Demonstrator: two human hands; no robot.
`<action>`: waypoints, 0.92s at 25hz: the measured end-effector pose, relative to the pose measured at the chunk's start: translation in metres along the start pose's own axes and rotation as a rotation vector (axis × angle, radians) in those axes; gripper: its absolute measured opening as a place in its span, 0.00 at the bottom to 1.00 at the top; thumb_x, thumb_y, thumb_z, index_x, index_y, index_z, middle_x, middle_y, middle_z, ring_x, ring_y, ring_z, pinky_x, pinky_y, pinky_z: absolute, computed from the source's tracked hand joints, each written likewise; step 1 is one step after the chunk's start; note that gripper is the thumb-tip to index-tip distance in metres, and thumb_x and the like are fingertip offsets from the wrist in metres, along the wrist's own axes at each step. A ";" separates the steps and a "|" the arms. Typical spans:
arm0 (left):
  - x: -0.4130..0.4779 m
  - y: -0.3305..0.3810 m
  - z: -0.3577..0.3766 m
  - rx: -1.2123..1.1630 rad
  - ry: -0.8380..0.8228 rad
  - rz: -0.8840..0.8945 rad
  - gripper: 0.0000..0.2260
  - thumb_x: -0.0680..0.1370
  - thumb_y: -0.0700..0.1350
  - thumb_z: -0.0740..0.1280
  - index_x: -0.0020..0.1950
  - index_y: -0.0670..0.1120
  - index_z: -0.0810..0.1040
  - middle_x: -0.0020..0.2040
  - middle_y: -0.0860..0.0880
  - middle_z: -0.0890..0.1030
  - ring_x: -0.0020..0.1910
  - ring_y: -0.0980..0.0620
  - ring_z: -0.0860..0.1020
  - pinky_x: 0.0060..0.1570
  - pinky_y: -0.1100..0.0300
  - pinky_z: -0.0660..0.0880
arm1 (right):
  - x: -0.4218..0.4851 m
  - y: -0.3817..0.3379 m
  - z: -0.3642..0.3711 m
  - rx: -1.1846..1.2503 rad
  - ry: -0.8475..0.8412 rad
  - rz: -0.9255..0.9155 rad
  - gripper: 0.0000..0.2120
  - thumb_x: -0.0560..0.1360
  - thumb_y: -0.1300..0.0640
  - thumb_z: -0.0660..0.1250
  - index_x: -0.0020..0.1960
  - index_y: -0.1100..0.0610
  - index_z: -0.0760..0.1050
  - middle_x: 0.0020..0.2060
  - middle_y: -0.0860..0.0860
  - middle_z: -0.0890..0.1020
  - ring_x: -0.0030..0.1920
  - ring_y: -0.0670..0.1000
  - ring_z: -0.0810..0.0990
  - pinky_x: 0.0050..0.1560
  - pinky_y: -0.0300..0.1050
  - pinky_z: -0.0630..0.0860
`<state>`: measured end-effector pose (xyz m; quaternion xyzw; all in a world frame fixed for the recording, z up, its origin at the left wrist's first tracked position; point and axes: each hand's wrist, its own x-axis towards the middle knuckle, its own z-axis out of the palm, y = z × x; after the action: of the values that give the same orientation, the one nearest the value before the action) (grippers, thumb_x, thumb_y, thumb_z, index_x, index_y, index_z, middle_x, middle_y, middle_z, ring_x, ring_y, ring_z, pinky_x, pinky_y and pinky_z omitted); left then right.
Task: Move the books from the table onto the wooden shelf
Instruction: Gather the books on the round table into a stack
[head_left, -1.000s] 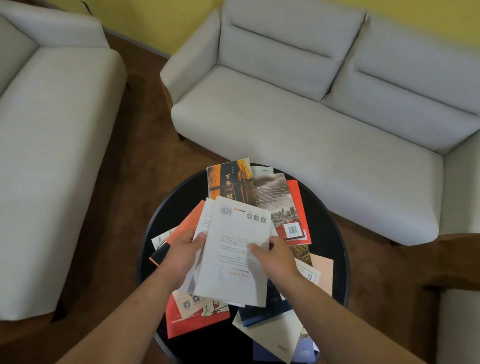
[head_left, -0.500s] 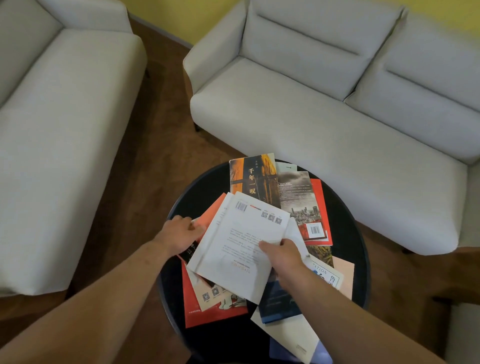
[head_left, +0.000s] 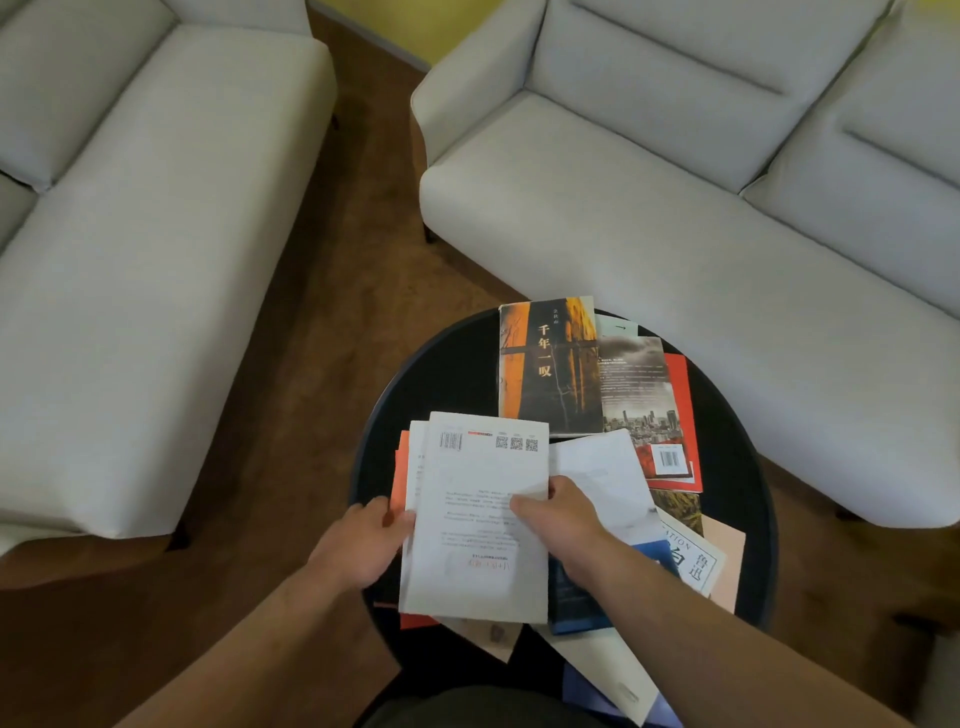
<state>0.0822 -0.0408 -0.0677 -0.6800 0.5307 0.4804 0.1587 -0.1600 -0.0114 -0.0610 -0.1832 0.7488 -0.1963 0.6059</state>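
A: There's only the head view. What have your hands got?

B: Both are on the white book (head_left: 483, 519), back cover up, barcode at its far edge. My left grip (head_left: 363, 545) is curled round its left edge at 9 o'clock. That hand is blurred, so I can't say whether it also catches the second white cover just beneath. My right grip (head_left: 561, 525) pinches the right edge at 3 o'clock, thumb on top.

A: Where does that book lie?

B: On the heap at the 7 o'clock side of the round black bench (head_left: 441, 374). It sits over an orange cover (head_left: 399, 467), with a blue book (head_left: 574, 603) just beside it on the right. I can't tell whether it's lifted clear of the pile.

A: And the rest?

B: At 12 o'clock sits the amber-and-dark book (head_left: 550, 364). It overlaps the city-photo book (head_left: 639, 395), which lies on a red one (head_left: 687, 405) at 2 o'clock. More covers fan out from 4 to 6 o'clock, some hanging past the rim.

A: So how far along are you?

B: Barely begun, I'd judge. Every book I can see is on the bench. The wooden shelf isn't in view at all, only a pale sofa (head_left: 675, 208) at 1 o'clock, another (head_left: 130, 260) at 10 o'clock, and brown floor. This looks like gathering a first handful. Carrying it off, then clearing the remainder, is all left to do.
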 end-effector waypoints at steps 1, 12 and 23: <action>-0.004 -0.007 0.003 -0.207 0.001 -0.040 0.18 0.84 0.57 0.58 0.69 0.50 0.71 0.67 0.48 0.76 0.55 0.50 0.78 0.59 0.52 0.78 | -0.001 -0.001 0.001 -0.029 -0.022 -0.008 0.14 0.78 0.56 0.70 0.62 0.53 0.73 0.56 0.50 0.83 0.53 0.51 0.83 0.49 0.47 0.80; 0.005 -0.023 -0.008 -0.386 -0.126 0.053 0.28 0.73 0.49 0.77 0.69 0.53 0.69 0.63 0.52 0.75 0.60 0.50 0.75 0.58 0.54 0.73 | 0.007 -0.012 0.011 0.125 -0.094 0.046 0.25 0.73 0.64 0.76 0.66 0.58 0.71 0.55 0.55 0.85 0.52 0.56 0.86 0.51 0.56 0.84; 0.002 -0.017 -0.006 -0.495 -0.078 0.025 0.12 0.77 0.49 0.73 0.57 0.46 0.77 0.52 0.47 0.84 0.50 0.49 0.83 0.40 0.59 0.77 | 0.009 -0.011 0.004 0.309 -0.222 0.127 0.16 0.75 0.66 0.74 0.62 0.57 0.79 0.54 0.57 0.88 0.55 0.61 0.86 0.61 0.63 0.80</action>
<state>0.0999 -0.0394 -0.0715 -0.6725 0.3988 0.6235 0.0019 -0.1572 -0.0260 -0.0638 -0.0610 0.6483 -0.2488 0.7170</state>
